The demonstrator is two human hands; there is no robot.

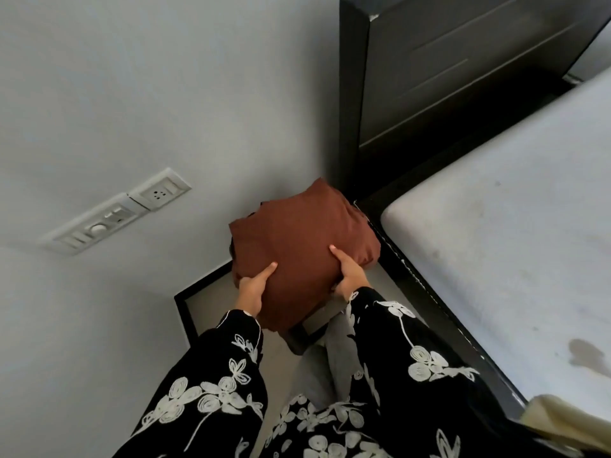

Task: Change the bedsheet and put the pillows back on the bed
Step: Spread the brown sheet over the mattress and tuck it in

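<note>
Gripping from either side, the left hand [252,290] and right hand [349,274] clamp a brown pillow [304,233]. Each thumb lies flat on its top face; the fingers curl out of sight underneath. The pillow is held low in the corner between the wall [132,94] and the headboard [446,77], just beside the bed frame [413,279] and off the bed itself. A darker brown edge shows at its left, possibly a second pillow beneath; that cannot be told for sure. Below it sits a dark object [302,337], too hidden to name, so whether the pillow rests on it or hangs free is unclear.

To the right the mattress [496,242] lies bare and stained, with no sheet on it. A cream cloth [562,421] shows at its near edge. A switch panel [115,213] is on the wall.

Judging by the bare mattress, the sheet change is mid-way: the old sheet looks to be off and the fresh one not yet spread, with the pillow kept aside. The next move likely calls for freeing both hands and laying a sheet over the mattress, tucking it at the corners, before any pillow goes by the headboard.
</note>
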